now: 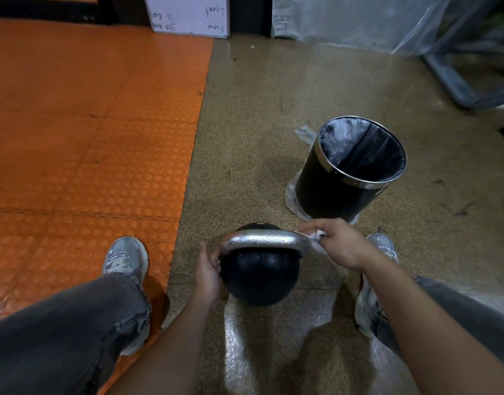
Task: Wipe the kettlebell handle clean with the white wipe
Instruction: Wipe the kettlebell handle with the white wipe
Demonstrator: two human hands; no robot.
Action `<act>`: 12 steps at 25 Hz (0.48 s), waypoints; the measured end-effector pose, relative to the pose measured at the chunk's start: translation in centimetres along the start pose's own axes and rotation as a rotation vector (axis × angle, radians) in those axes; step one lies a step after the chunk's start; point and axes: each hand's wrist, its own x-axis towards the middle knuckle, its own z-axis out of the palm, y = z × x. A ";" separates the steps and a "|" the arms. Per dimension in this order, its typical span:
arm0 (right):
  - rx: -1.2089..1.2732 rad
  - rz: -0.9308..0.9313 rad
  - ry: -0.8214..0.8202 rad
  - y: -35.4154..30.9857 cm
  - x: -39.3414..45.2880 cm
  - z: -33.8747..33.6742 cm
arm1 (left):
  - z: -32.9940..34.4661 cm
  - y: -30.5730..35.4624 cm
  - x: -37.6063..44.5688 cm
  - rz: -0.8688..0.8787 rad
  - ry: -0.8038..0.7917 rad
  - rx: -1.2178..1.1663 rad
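A black kettlebell (259, 277) stands on the speckled floor between my feet, its silver handle (262, 240) arched across the top. My left hand (208, 273) rests flat against the ball's left side, fingers touching it just below the handle's left end. My right hand (337, 242) is closed on a crumpled white wipe (316, 238), which presses against the handle's right end. Most of the wipe is hidden inside my fingers.
A black waste bin (347, 172) with a chrome rim and plastic liner stands just beyond my right hand. An orange studded mat (88, 138) covers the floor on the left. My grey shoes (125, 256) flank the kettlebell. A white board and plastic-wrapped equipment line the far wall.
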 end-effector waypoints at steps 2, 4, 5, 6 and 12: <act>0.025 0.021 0.034 0.0 0.3 0.6 | 0.1 0.1 -0.2 0.005 -0.003 0.002; 0.033 0.017 0.028 -0.1 0.8 0.6 | 0.3 0.2 -0.5 0.003 -0.008 0.003; 0.043 0.007 0.032 -0.2 0.7 0.4 | 0.3 0.2 -0.5 0.006 -0.011 0.007; 0.051 0.003 0.040 -0.2 0.4 0.1 | 0.3 0.3 -0.5 0.003 -0.015 0.010; 0.007 0.041 0.078 -0.2 -0.5 1.7 | 0.1 0.2 -0.6 0.001 -0.012 0.032</act>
